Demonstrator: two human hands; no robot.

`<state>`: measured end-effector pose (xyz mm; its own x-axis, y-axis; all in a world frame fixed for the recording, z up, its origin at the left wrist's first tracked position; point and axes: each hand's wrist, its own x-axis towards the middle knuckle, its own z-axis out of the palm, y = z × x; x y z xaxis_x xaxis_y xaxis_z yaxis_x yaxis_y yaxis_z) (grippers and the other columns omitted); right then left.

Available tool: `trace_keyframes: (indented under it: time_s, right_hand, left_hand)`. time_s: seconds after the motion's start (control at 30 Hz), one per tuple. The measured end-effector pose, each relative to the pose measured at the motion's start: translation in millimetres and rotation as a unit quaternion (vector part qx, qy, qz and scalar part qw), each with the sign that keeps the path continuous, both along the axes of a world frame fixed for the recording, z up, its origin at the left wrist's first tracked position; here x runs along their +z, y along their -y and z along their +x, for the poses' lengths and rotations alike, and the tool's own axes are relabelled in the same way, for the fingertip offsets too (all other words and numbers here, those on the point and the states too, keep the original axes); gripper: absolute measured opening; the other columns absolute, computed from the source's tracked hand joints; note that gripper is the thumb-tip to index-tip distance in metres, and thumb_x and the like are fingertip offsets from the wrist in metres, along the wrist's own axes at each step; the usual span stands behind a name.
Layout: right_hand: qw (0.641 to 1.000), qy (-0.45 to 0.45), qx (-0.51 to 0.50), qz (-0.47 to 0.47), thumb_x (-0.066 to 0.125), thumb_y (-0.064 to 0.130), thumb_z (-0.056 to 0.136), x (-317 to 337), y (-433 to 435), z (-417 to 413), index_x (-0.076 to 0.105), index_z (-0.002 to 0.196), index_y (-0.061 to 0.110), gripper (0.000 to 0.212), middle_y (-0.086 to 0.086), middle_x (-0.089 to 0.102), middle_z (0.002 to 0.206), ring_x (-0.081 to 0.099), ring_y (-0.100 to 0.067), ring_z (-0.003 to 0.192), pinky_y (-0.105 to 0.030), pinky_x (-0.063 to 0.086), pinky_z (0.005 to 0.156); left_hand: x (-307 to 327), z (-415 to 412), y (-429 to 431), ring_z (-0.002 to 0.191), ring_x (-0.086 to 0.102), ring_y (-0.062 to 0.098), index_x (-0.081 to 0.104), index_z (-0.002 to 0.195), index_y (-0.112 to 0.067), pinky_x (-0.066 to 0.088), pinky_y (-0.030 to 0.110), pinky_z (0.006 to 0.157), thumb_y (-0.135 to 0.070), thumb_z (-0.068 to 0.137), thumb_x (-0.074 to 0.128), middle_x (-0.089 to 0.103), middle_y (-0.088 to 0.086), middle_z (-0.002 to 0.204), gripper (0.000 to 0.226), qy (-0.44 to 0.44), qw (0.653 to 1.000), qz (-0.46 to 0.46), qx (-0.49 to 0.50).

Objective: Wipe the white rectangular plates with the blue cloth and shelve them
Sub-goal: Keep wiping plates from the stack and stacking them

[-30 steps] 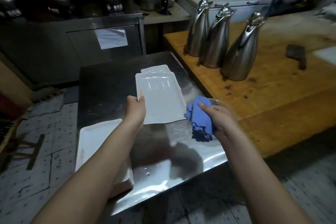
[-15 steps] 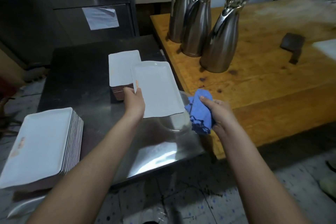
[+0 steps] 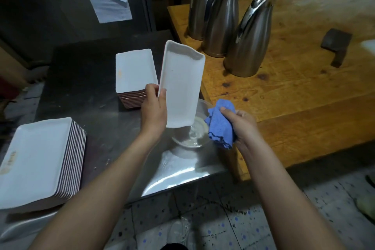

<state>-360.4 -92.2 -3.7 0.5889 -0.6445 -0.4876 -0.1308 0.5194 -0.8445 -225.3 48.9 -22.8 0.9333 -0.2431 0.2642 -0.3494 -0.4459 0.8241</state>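
My left hand (image 3: 153,109) grips a white rectangular plate (image 3: 181,85) by its left long edge and holds it tilted up on its side above the steel table (image 3: 97,91). Its lower corner hangs over a clear glass bowl (image 3: 191,134). My right hand (image 3: 242,126) clutches the bunched blue cloth (image 3: 220,124) just right of the plate, a little apart from it. A stack of white plates (image 3: 135,75) stands behind my left hand. A second, larger stack (image 3: 38,160) sits at the table's near left corner.
Three steel jugs (image 3: 247,32) stand on the wooden table (image 3: 304,79) to the right. A dark cleaver (image 3: 335,43) lies further right on that table. A steel cabinet with a paper sheet (image 3: 110,9) is behind. Speckled tiled floor (image 3: 233,225) lies below.
The plate in my left hand has tipped from nearly flat to standing on its long edge. The view has dropped and shifted, bringing the near left stack fully into sight.
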Motion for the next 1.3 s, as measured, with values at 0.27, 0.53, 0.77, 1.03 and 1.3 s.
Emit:
trace_keyframes:
  time_s: [0.27, 0.53, 0.77, 1.03, 1.3]
  right_hand:
    - [1.0, -0.022, 0.008, -0.006, 0.069, 0.014, 0.085, -6.9, -3.6, 4.9, 0.054, 0.088, 0.004, 0.018, -0.022, 0.069, 0.092, 0.069, -0.031, 0.077, -0.036, 0.059, 0.064]
    - [0.999, -0.035, 0.008, -0.019, 0.069, 0.016, 0.085, 0.7, -10.1, -1.7, 0.054, 0.082, 0.008, 0.018, -0.011, 0.069, 0.076, 0.068, -0.014, 0.055, -0.022, 0.05, 0.043]
    - [1.0, -0.006, -0.008, -0.018, 0.065, 0.01, 0.088, 2.7, -18.6, -6.0, 0.055, 0.083, 0.003, 0.014, -0.007, 0.07, 0.062, 0.067, -0.013, 0.049, -0.019, 0.048, 0.04]
    - [0.989, 0.12, 0.053, 0.063, 0.051, 0.013, 0.096, 44.4, -37.2, 4.1, 0.063, 0.099, -0.007, 0.023, -0.019, 0.072, 0.081, 0.071, -0.025, 0.067, -0.03, 0.057, 0.055]
    - [0.967, 0.045, 0.217, -0.129, 0.065, 0.015, 0.088, 89.2, -117.7, 42.2, 0.06, 0.084, 0.01, 0.008, -0.006, 0.068, 0.079, 0.068, -0.016, 0.069, -0.028, 0.055, 0.062]
  left_hand:
    - [-0.4, -5.5, 3.4, 0.066, 0.046, 0.025, 0.044, 0.101, -0.002, 0.025, 0.029, 0.056, -0.021, 0.098, 0.041, 0.051, 0.01, 0.079, 0.02, 0.073, 0.997, 0.022, -0.032]
    - [5.7, -14.2, -1.5, 0.068, 0.047, 0.029, 0.032, 0.091, -0.012, 0.033, 0.034, 0.057, -0.019, 0.099, 0.039, 0.048, 0.011, 0.079, 0.012, 0.062, 0.995, 0.046, -0.056]
    - [26.8, -8.1, -3.1, 0.057, 0.038, 0.01, 0.028, 0.091, -0.012, 0.028, 0.029, 0.048, -0.022, 0.099, 0.035, 0.04, -0.002, 0.067, 0.015, -0.093, 0.995, -0.03, 0.009]
    - [28.5, -12.9, -27.5, 0.077, 0.054, 0.019, 0.051, 0.108, -0.007, 0.045, 0.026, 0.065, -0.033, 0.099, 0.041, 0.057, 0.007, 0.093, 0.03, -0.346, 0.919, -0.179, 0.065]
    - [56.7, -10.4, -109.5, 0.072, 0.058, 0.016, 0.046, 0.116, -0.018, 0.047, 0.019, 0.04, -0.034, 0.1, 0.035, 0.056, -0.001, 0.088, 0.025, -0.377, 0.889, -0.25, 0.073]
